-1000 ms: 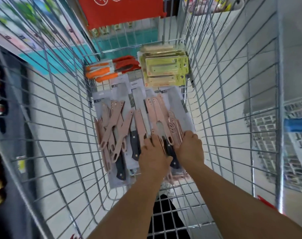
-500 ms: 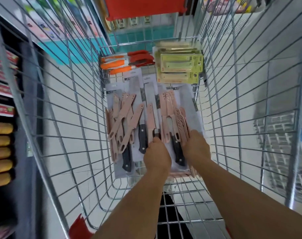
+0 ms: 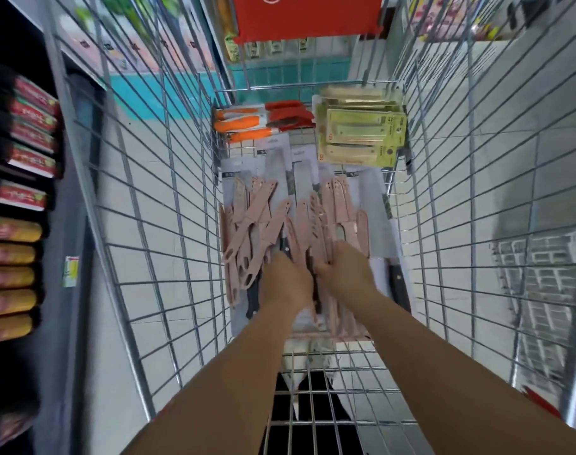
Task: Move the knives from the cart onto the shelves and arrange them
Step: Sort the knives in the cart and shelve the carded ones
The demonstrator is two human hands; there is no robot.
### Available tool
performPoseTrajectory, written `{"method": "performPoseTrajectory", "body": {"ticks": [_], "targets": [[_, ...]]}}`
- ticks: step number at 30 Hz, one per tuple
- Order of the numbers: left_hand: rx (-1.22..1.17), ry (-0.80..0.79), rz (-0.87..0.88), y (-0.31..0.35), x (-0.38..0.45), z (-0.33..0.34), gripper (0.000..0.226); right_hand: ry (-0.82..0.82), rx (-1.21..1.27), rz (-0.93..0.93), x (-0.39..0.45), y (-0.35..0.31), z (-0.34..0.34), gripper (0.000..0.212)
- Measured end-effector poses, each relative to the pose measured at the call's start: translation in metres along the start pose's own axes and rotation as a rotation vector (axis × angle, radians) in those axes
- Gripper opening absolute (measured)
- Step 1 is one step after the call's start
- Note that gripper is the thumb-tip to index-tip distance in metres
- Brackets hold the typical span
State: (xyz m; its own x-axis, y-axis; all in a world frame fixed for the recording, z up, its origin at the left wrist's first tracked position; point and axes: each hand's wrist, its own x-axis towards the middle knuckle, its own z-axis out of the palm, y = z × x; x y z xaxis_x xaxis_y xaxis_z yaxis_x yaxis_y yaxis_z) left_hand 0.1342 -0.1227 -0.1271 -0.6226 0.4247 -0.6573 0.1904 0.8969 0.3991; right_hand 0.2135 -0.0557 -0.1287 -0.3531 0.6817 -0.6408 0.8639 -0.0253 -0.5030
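Deep in the wire cart [image 3: 168,192] lies a pile of pink sheathed knives [image 3: 247,231] on top of black-handled knives on grey cards [image 3: 399,285]. My left hand [image 3: 286,280] and my right hand [image 3: 345,270] are close together on the middle of the pile. Their fingers curl down around a bunch of pink knives [image 3: 316,221]; the fingertips are hidden behind the backs of the hands. At the cart's far end lie orange-handled knives [image 3: 244,124], red-handled knives [image 3: 290,114] and yellow-green knife packs [image 3: 362,136].
A dark shelf unit at the left holds red packages [image 3: 30,133] and yellow packages [image 3: 10,254]. A red sign [image 3: 306,14] hangs beyond the cart's far end. The cart's wire walls rise steeply on both sides, over a pale tiled floor.
Both hands have drawn closer together on the pink knives. The right hand moved left off the outer bunch, and the view shifted so the cart sits further right.
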Motion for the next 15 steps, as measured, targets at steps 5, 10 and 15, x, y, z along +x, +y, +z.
{"method": "performPoseTrajectory", "body": {"ticks": [5, 10, 15], "targets": [[0.082, 0.057, -0.057, -0.012, 0.012, -0.035, 0.008, -0.07, 0.004, -0.04, 0.009, -0.033, 0.041, 0.018], [0.106, 0.074, -0.005, -0.017, 0.026, -0.041, 0.012, -0.007, 0.053, -0.024, 0.016, -0.041, 0.066, 0.011], [0.163, 0.083, 0.174, -0.025, 0.029, -0.036, 0.043, -0.085, -0.045, -0.089, 0.011, -0.041, 0.063, 0.032]]}}
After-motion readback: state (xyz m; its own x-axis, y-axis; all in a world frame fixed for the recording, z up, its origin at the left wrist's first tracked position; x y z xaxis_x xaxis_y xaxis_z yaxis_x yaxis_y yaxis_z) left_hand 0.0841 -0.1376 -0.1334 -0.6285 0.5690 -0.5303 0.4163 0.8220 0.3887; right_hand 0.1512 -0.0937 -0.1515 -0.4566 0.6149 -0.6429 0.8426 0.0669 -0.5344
